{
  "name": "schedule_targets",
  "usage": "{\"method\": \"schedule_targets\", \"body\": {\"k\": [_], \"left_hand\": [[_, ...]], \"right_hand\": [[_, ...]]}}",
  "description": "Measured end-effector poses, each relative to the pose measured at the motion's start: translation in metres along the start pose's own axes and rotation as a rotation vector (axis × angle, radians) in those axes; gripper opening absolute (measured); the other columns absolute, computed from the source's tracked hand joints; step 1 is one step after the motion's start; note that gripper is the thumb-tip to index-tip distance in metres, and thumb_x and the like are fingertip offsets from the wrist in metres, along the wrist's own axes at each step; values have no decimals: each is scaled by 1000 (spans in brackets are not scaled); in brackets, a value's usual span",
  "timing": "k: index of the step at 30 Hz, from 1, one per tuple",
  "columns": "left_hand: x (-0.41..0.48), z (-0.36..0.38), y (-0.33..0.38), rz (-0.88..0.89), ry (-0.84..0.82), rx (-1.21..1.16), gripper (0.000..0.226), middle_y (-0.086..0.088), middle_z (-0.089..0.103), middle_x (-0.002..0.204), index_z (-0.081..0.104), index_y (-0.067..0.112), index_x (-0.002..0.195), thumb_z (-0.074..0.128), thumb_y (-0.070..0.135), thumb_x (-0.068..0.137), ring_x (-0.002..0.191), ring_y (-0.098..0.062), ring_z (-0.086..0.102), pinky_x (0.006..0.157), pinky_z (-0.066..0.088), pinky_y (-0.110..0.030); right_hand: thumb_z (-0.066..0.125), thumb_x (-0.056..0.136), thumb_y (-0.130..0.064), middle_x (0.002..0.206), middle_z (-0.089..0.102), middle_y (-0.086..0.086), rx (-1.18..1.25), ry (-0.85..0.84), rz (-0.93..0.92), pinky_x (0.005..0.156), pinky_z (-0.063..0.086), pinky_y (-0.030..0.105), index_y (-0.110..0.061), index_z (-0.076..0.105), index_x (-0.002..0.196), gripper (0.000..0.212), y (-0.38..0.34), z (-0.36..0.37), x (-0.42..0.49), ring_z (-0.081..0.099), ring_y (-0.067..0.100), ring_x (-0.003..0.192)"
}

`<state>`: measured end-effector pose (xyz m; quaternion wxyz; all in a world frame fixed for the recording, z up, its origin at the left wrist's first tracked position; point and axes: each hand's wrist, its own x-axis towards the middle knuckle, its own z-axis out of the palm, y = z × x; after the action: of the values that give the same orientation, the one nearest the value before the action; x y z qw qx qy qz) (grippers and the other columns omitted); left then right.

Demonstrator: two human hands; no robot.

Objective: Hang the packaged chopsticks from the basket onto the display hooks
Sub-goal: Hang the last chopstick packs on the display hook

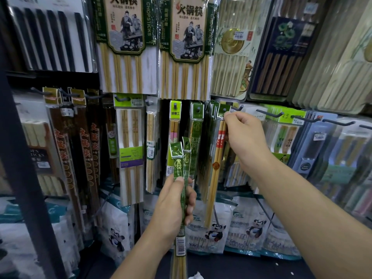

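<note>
Left hand: The left hand [173, 200] is low in the middle. Its fingers and thumb are curled tight round two thin green packs [179, 158].
Green packs: They stand straight up in the left hand. Their tops, with the little hanging holes, poke out above the fingers, and the long ends stick out below the hand. They are not on any hook. They sit below the hook row and a bit to its left.
Right hand: The right hand [244, 135] is up at the hook row. Its fingertips are squeezed together on the top of a red-tipped pack [218, 150].
Red-tipped pack: It hangs straight down from the pinching fingers. Its green top card is right at a dark hook [238, 108]. It is hard to tell if the hole is over the hook yet.
Done: Lots of packs already hang in the row. The picture does not show which ones came from the basket.
Left to do: The red-tipped pack most likely needs to slide fully on. After that, the two green packs need hooks too.
Basket: It is not in the picture, so nobody can tell how many packs are left in it.
Close by: More dark hooks [269, 113] stick out to the right of the right hand.
</note>
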<state>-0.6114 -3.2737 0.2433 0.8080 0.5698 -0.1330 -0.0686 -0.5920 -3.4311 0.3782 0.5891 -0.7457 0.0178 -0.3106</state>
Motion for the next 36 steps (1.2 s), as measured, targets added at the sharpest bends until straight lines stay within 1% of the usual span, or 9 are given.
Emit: {"method": "schedule_targets", "body": {"k": [5, 13, 16, 18, 21, 24, 29, 33, 36], "left_hand": [[-2, 0, 1, -3, -5, -5, 28, -2, 59, 69, 59, 9, 113, 38, 27, 110, 51, -12, 47, 41, 34, -26], [-1, 4, 4, 111, -20, 32, 24, -7, 65, 76, 65, 6, 110, 47, 22, 108, 61, -18, 59, 45, 49, -29], [-1, 5, 2, 139, -35, 42, 26, -8, 69, 79, 64, 4, 103, 47, 24, 107, 65, -21, 63, 50, 53, -29], [-2, 4, 2, 155, -50, 30, 26, -8, 71, 81, 64, 8, 99, 48, 26, 106, 66, -22, 66, 52, 55, -29], [-2, 6, 1, 164, -89, 4, 25, -10, 74, 84, 72, 23, 98, 49, 31, 103, 68, -23, 69, 53, 57, -31], [-2, 9, 1, 131, -101, -74, 26, -14, 77, 92, 75, 26, 104, 51, 37, 98, 76, -28, 74, 59, 62, -36], [5, 2, -4, 88, 36, -13, 31, -7, 79, 107, 78, 32, 100, 49, 29, 107, 102, -27, 75, 86, 61, -45], [9, 1, -5, 37, 75, -35, 28, -5, 80, 103, 73, 17, 110, 47, 26, 109, 96, -19, 76, 74, 61, -29], [8, 0, -3, 42, 59, -57, 28, -9, 79, 102, 70, 10, 113, 45, 23, 109, 96, -22, 76, 73, 62, -29]], "right_hand": [[51, 104, -21, 49, 28, -8, -72, 24, -5, 40, 36, 11, -18, 36, 60, 46, 9, 1, 5, 29, 6, 37], [56, 101, -45, 51, 50, -12, -207, 121, -23, 53, 41, 25, -13, 58, 79, 38, 32, -2, -5, 45, 0, 44], [58, 99, -45, 69, 67, 3, -192, 15, -5, 65, 50, 33, -13, 67, 84, 37, 35, -1, -26, 59, 14, 60], [59, 99, -44, 79, 73, -1, -183, -141, -8, 72, 54, 33, -20, 72, 83, 32, 35, 3, -41, 67, 16, 73], [62, 99, -38, 82, 69, 9, -169, -252, -53, 73, 55, 36, -18, 72, 85, 26, 34, 8, -53, 65, 25, 81], [62, 100, -30, 82, 62, 23, -132, -261, -73, 63, 53, 33, -13, 69, 83, 25, 34, 9, -54, 55, 28, 67], [60, 100, -23, 60, 51, 1, -21, -101, -72, 45, 38, 16, -7, 62, 80, 26, 25, 2, -36, 45, 7, 50], [57, 101, -25, 59, 44, 6, 40, 30, -77, 42, 36, 13, -1, 56, 77, 34, 14, -1, -13, 43, 13, 49], [55, 101, -27, 63, 36, 9, 24, 68, -103, 44, 37, 11, -3, 42, 68, 43, 13, 0, -3, 38, 19, 56]]}}
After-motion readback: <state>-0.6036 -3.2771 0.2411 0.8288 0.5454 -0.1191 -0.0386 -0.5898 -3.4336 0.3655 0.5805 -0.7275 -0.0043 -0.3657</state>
